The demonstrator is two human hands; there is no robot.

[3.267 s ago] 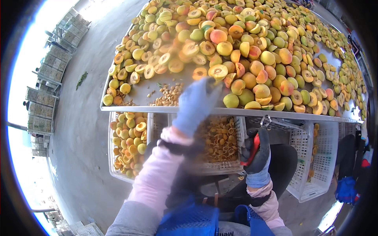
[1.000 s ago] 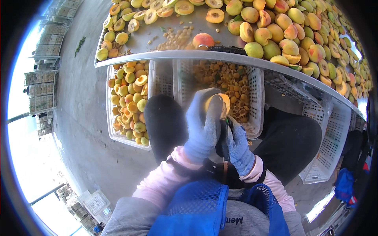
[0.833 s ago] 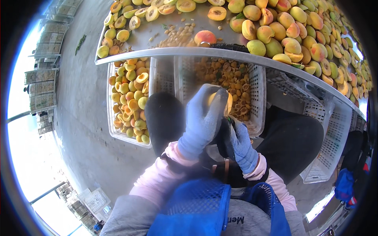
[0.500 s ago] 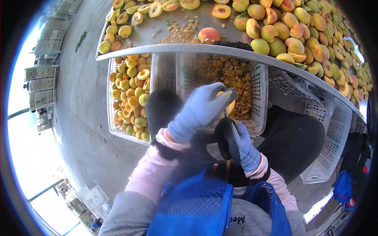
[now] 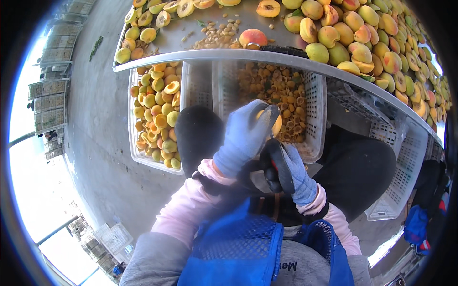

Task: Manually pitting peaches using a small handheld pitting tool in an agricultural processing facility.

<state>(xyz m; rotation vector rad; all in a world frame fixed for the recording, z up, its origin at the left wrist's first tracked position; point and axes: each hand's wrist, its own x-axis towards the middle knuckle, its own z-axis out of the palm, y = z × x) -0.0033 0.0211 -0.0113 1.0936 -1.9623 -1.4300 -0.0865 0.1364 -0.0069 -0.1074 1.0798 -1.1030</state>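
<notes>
My left hand [image 5: 244, 136], in a blue-grey glove with dark fingertips, is closed around a yellow peach piece [image 5: 277, 126], its thumb across the fruit. Just below and to the right, my right hand [image 5: 286, 172], gloved alike with a dark palm, is curled shut around a small tool mostly hidden by the fingers; a bit of red [image 5: 274, 165] shows between them. The fingertips of both hands nearly meet. Beyond them stands a white crate [image 5: 315, 114] of small, scooped-looking orange pieces [image 5: 291, 102]. Left of my knee, another white crate [image 5: 132, 119] holds peach halves [image 5: 160, 121].
A metal-edged table [image 5: 191, 56] crosses ahead, heaped with peaches [image 5: 353, 33] on the right. Loose pale stones or kernels [image 5: 220, 35] and one reddish peach [image 5: 253, 37] lie near its edge. White crates [image 5: 398, 167] stand at right; stacked crates [image 5: 50, 100] line the far left.
My left hand has tilted a little more upright, and less of the peach shows. The right hand has stayed close below it. The whole view has shifted slightly.
</notes>
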